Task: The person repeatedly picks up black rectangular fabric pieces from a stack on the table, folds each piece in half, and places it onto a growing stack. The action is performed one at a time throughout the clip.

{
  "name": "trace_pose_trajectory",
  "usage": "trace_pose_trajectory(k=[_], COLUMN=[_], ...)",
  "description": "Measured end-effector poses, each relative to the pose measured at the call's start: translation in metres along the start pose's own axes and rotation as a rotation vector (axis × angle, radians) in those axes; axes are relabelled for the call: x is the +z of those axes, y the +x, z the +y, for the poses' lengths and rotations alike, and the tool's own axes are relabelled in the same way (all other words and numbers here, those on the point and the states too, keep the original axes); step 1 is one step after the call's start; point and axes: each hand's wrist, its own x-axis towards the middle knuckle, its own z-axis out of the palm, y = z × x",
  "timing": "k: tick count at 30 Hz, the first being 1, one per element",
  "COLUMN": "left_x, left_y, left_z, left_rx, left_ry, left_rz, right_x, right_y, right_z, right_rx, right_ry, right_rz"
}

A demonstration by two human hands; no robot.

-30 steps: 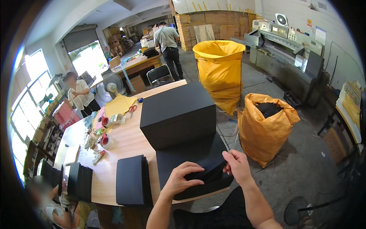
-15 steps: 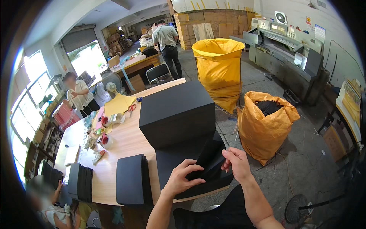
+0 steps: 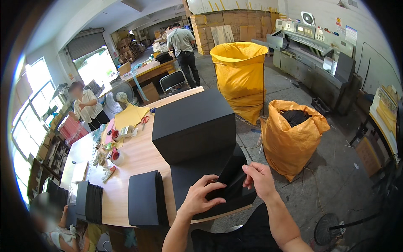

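Observation:
Black card-like sheets (image 3: 184, 178) lie at the table's near right edge, with one piece (image 3: 232, 171) standing up in a fold between my hands. My left hand (image 3: 204, 196) rests on the left of this fold, its thumb and fingers curved and apart, black material showing between them. At the right side of the fold my right hand (image 3: 259, 180) is closed in a pinch. What its fingertips hold is hidden against the dark material. Just beyond my hands stands a large block-shaped black stack (image 3: 194, 119).
A lower black stack (image 3: 145, 199) sits left of my hands, another (image 3: 89, 201) farther left. Tape rolls (image 3: 116, 156) and red scissors (image 3: 145, 121) lie on the wooden table (image 3: 117, 195). Right of it stand an orange sack (image 3: 294, 143) and a yellow bag (image 3: 240, 80). Other people work nearby.
My right hand has shifted very slightly left, and the folded black piece sits a little differently. My left hand has barely moved. A person at far left has changed arm position.

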Motion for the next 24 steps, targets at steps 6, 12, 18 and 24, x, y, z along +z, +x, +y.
trace_pose_trajectory(k=[6,12,18,24], left_x=[0.000,0.004,0.003,0.003], left_y=[-0.001,0.000,0.001,0.000], left_z=[-0.004,0.003,0.001,-0.001], left_rx=[-0.031,-0.092,-0.003,-0.055], left_ry=[-0.045,-0.073,-0.031,-0.030], left_rz=[0.022,0.132,-0.006,0.005], right_x=[-0.004,-0.002,-0.004,-0.010], right_y=[0.000,-0.007,-0.002,-0.014], right_z=[0.008,0.011,0.011,0.008], right_rx=[-0.031,-0.116,-0.025,-0.236], right_ry=[0.046,-0.205,0.102,-0.278], right_rz=[-0.024,0.026,-0.029,0.160])
